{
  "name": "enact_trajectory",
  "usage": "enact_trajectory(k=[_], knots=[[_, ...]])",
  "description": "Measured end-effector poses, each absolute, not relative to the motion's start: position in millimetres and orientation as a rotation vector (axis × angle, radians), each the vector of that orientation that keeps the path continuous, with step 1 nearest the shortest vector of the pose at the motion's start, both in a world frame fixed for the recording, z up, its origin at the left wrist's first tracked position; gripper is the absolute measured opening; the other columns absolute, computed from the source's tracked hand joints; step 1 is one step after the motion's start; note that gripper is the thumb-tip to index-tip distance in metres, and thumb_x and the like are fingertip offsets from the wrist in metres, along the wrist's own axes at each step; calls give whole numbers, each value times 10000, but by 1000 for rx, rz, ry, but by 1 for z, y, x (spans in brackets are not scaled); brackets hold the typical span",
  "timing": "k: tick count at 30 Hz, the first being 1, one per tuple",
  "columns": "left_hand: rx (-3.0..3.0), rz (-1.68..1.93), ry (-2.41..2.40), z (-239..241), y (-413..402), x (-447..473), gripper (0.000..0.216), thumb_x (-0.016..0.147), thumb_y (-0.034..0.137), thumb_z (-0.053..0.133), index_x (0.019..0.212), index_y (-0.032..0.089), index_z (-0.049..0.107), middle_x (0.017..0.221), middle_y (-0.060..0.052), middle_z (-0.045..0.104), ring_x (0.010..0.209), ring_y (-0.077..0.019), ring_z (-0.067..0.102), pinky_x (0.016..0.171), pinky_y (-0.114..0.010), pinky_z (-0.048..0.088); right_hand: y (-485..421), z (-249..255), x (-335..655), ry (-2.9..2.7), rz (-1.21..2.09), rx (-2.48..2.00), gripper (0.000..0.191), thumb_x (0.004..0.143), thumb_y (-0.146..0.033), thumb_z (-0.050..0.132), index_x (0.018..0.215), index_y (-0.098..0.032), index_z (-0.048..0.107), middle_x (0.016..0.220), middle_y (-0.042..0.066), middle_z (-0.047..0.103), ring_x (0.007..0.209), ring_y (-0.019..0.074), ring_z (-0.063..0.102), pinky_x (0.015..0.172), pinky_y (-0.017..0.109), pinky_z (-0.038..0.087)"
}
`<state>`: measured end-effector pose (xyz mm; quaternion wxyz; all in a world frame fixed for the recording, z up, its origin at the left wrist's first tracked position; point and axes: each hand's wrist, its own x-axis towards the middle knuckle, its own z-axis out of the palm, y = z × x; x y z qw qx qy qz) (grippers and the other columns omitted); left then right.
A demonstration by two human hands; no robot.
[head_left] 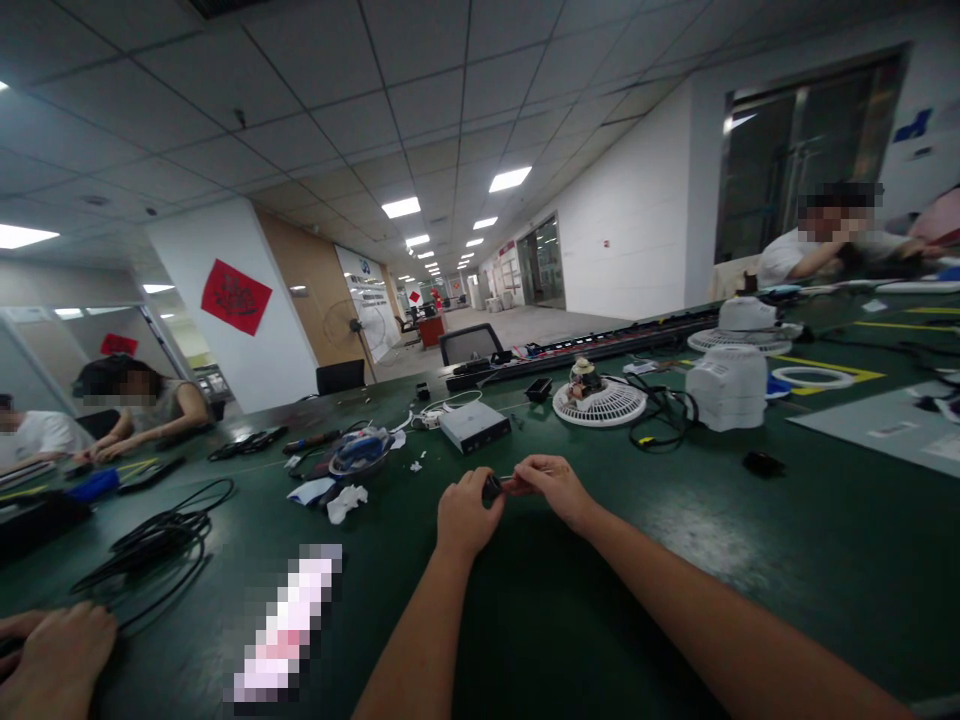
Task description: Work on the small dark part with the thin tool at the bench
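Over the green tabletop (pixel 615 640), my two hands meet near the middle of the view. My left hand (pixel 466 512) is closed around a small black rounded part (pixel 491 487), whose exact kind I cannot make out. My right hand (pixel 553 488) is pinched on a thin metal rod (pixel 508 479) that reaches toward the black part. Whether the rod touches it or enters it is too small to tell. Just beyond my hands lies a grey metal box (pixel 474 428), shaped like a disc drive.
A white fan grille with a motor (pixel 600 400), a white plastic housing (pixel 726 388) and black cables (pixel 664 415) lie to the right. Left are paper scraps (pixel 347 503), coiled cable (pixel 154 545) and a lit phone-like screen (pixel 289 625). Another person's hand (pixel 64 650) rests at lower left.
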<state>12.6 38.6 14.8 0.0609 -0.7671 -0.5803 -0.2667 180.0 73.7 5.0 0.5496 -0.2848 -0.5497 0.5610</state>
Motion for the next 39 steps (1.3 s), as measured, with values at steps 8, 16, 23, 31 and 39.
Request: enact_trajectory(k=[8, 16, 23, 31, 39], knots=[[-2373, -807, -1692, 10, 40, 13, 257, 837, 341, 591, 1083, 272, 568, 1029, -18, 653, 905, -189, 622, 777, -288, 442, 75, 5, 183, -1387, 1173, -747, 394, 713, -524, 680, 563, -161, 649, 574, 38, 658, 590, 187, 638, 655, 335, 537], [-2365, -784, -1710, 12, 39, 14, 257, 856, 358, 574, 1097, 269, 569, 1035, -18, 648, 899, -181, 620, 776, -277, 438, 77, 4, 185, -1494, 964, -766, 354, 806, -437, 580, 605, -162, 675, 597, 38, 665, 609, 173, 622, 681, 303, 498], [-2356, -773, -1729, 13, 38, 13, 232, 864, 370, 563, 1078, 280, 567, 1013, 0, 647, 889, -169, 615, 761, -267, 427, 78, 1, 185, -1612, 994, -808, 339, 801, -440, 595, 625, -161, 675, 633, 47, 685, 629, 184, 636, 651, 296, 499], [-2387, -679, -1688, 14, 38, 15, 262, 860, 377, 567, 1110, 299, 576, 1013, 3, 640, 861, -168, 609, 744, -268, 418, 73, 5, 182, -1667, 939, -810, 344, 826, -414, 576, 614, -165, 684, 645, 43, 692, 642, 180, 636, 678, 295, 483], [-2348, -704, -1750, 14, 40, 12, 266, 874, 358, 548, 1129, 288, 575, 1040, -7, 640, 905, -166, 612, 759, -267, 417, 77, 0, 180, -1569, 1078, -780, 343, 770, -483, 634, 660, -163, 689, 682, 55, 713, 661, 192, 660, 675, 304, 518]])
